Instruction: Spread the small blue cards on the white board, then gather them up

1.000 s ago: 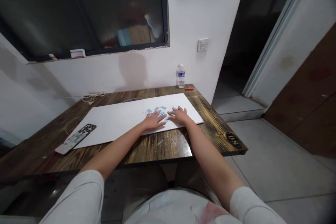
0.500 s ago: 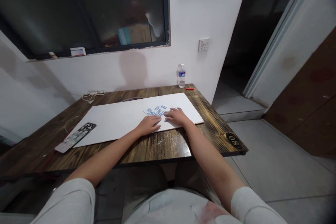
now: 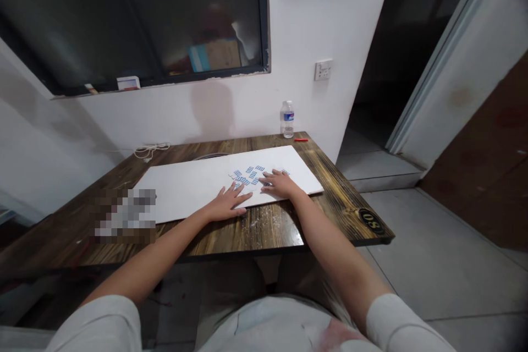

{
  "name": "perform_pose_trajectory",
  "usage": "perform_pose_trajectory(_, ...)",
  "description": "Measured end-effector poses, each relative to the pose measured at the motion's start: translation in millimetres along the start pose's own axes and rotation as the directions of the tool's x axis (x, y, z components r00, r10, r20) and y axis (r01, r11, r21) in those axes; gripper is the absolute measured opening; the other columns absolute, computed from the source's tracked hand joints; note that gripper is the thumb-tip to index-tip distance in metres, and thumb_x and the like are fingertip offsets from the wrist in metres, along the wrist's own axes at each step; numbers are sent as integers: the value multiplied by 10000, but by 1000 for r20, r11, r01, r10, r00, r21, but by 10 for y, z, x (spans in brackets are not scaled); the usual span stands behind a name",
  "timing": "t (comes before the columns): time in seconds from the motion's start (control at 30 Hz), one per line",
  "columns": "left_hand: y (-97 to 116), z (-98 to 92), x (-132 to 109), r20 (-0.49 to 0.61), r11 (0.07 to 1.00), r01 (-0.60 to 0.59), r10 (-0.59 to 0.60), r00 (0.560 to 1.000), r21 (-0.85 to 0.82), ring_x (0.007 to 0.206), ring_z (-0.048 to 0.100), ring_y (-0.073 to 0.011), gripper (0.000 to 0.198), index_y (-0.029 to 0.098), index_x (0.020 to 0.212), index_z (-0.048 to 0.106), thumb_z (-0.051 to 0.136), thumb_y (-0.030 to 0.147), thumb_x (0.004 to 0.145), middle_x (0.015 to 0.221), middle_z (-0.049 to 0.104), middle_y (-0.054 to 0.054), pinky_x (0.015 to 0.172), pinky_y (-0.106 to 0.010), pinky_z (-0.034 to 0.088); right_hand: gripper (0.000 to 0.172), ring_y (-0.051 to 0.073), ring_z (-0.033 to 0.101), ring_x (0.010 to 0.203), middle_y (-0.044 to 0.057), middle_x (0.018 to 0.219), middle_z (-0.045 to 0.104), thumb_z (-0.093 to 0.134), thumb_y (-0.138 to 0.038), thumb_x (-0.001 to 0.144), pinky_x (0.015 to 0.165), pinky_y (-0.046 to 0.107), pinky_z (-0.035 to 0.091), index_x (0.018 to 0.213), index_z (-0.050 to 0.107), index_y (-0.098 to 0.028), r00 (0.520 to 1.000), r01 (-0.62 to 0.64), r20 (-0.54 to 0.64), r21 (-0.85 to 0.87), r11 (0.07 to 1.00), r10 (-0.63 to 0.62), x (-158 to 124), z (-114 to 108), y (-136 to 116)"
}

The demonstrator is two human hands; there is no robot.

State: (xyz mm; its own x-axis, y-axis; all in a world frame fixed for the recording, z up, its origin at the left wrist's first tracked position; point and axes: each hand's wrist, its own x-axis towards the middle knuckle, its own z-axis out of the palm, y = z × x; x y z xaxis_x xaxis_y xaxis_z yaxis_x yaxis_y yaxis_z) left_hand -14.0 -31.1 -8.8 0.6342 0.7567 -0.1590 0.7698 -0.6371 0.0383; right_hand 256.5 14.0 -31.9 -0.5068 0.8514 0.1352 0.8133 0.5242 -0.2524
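Hands: both open and flat, holding nothing; left hand (image 3: 227, 203) on board (image 3: 185, 188), right hand (image 3: 281, 184) beside cards (image 3: 247, 175).
Around: bottle (image 3: 287, 119), cable (image 3: 150, 150) behind board, on table (image 3: 264, 236).

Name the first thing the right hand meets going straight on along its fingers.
The blue-striped cards on the white board: they lie right at the fingertips of the right hand. Depth is unclear, so it may already touch one.

Head-worn view, facing forward and down at left hand (image 3: 226, 203), right hand (image 3: 280, 184).
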Motion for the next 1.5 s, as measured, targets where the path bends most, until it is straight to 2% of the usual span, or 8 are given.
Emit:
perform_pose_trajectory(0.17,-92,9,79,-122,991,136,-137,983,-11,1483,105,-323,706,259,1547,194,293,617,946,1613,161,-91,1144,-579,158,547,291,232,1453,27,1545,361,469,-544,937,1140,560,199,1439,434,-331,994,102,-50,26,994,-100,39,25,-57)
perform_pose_trajectory(0.3,-152,-8,289,-168,986,167,-168,971,-19,1457,232,-276,619,270,1502,327,275,574,965,1579,290,-70,1144,-511,226,495,270,304,1421,6,1509,425,462,-546,940,1145,521,206,1395,493,-351,976,217,2,14,976,-217,43,56,-144)
perform_pose_trajectory(0.5,-189,-41,474,-164,991,128,-132,978,-33,1389,353,-295,583,334,1417,477,283,621,949,1530,391,-65,1101,-493,312,460,335,414,1323,0,1469,482,444,-592,927,1036,525,357,1317,574,-387,999,43,-26,-71,997,-45,22,27,-131)
perform_pose_trajectory(0.7,-222,-15,307,-125,996,80,-84,989,-35,1417,300,-320,569,363,1430,447,293,621,948,1553,352,-54,1095,-542,282,466,387,410,1315,45,1460,488,465,-569,927,1014,596,358,1323,578,-351,997,8,-74,-88,996,-14,28,28,-103)
perform_pose_trajectory(0.93,-271,60,96,-183,985,170,-163,970,20,1421,317,-281,609,258,1482,367,323,554,952,1542,369,-79,1115,-498,273,314,301,365,1392,-21,1385,570,529,-487,930,1103,491,313,1170,692,-368,960,270,-85,19,963,-268,72,32,-125)
perform_pose_trajectory(1.13,-338,14,213,-179,980,192,-197,964,-44,1404,336,-317,560,309,1421,460,325,584,952,1540,371,-73,1084,-537,319,351,345,389,1364,0,1388,567,532,-500,926,1075,525,329,1220,665,-361,981,183,-67,21,983,-181,54,41,-138)
perform_pose_trajectory(1.33,-436,-9,522,-355,967,189,-239,904,-168,1310,463,-256,511,240,1326,558,339,533,969,1421,522,-101,1072,-440,374,457,321,404,1357,63,1377,575,500,-517,938,1074,519,332,1329,583,-296,979,111,-175,37,993,-103,75,56,-122)
perform_pose_trajectory(1.5,-426,-33,670,-144,966,241,-252,957,-89,1435,275,-337,592,313,1443,427,316,611,944,1567,314,-75,1094,-599,259,410,298,444,1309,67,1298,636,464,-475,965,1058,483,321,1274,628,-262,949,48,-314,72,996,-23,55,9,-116)
